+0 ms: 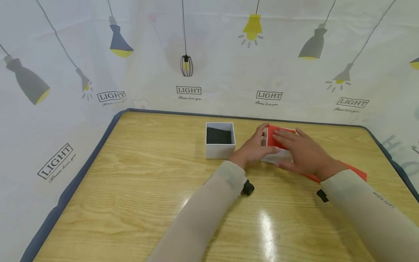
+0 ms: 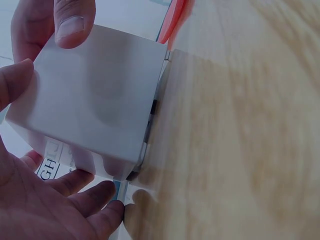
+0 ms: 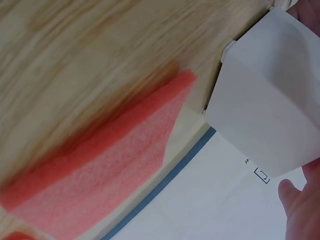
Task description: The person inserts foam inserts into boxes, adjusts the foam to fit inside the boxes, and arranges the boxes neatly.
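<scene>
On the right half of the table stands a white open-topped box (image 1: pixel 276 157) with a red, felt-like piece (image 1: pixel 272 140) in its top. My left hand (image 1: pixel 251 149) grips the box's left side, its thumb across the front face and its index finger at the far corner. With fairly straight fingers, my right hand (image 1: pixel 306 153) presses down on the red piece, its thumb low at the front. A second red piece (image 3: pixel 110 160) lies on the table, partly under my right wrist in the head view. My fingers hide much of the box's top.
To the left stands another white box (image 1: pixel 220 151) with a black piece (image 1: pixel 218 136) inside. The wooden table (image 1: pixel 147 174) ends at a dark blue edge strip, with a lamp-printed curtain (image 1: pixel 222 72) behind and at both sides.
</scene>
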Demonstrator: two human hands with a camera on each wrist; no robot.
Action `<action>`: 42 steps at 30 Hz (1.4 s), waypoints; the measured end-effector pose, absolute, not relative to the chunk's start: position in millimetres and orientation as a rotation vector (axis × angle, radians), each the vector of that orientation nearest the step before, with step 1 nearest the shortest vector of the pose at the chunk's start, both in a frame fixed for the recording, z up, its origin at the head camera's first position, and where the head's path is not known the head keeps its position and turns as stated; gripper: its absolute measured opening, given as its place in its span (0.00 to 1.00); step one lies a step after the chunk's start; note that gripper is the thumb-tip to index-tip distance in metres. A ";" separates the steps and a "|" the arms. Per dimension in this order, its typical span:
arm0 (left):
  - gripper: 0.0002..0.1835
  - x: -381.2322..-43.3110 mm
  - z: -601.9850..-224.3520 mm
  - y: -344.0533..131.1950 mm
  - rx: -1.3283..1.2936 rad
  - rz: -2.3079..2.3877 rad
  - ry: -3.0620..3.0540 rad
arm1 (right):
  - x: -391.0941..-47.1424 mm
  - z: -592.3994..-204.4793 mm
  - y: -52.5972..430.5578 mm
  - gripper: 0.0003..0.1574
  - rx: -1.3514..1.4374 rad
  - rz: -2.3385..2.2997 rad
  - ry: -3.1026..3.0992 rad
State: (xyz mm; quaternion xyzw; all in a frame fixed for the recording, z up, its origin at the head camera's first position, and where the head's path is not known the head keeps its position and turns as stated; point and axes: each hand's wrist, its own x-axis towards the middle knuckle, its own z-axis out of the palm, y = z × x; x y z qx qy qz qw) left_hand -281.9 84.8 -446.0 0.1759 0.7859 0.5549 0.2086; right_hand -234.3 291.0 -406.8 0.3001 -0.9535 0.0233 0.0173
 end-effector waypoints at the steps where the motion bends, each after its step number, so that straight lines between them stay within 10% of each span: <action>1: 0.52 -281.9 -446.2 85.2 0.488 1.544 2.186 | -234.4 -407.0 290.9 0.57 0.934 0.069 -2.975; 42: 0.53 -282.1 -447.7 86.5 0.481 1.549 2.178 | -242.3 -402.2 285.1 0.49 0.973 0.064 -3.095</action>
